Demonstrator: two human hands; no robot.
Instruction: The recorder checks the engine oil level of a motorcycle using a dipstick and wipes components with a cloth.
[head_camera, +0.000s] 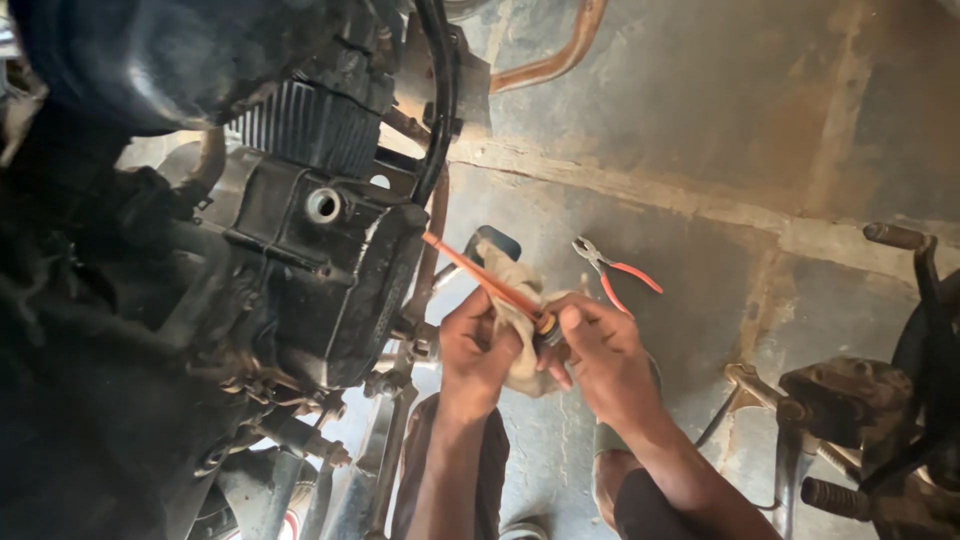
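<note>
My left hand (475, 345) grips a dirty beige rag (515, 290) wrapped around a thin orange dipstick (470, 268). My right hand (600, 350) pinches the dipstick's dark cap end (548, 325). The stick's tip points up-left toward the black motorcycle engine (320, 260), which has an open round filler hole (322, 205) on its casing.
Red-handled pliers (615, 272) lie on the concrete floor (720, 150) just beyond my hands. A rusty exhaust pipe (545, 65) curves at the top. Another motorcycle's footpeg and pedal parts (850, 410) stand at the right. My knees are below.
</note>
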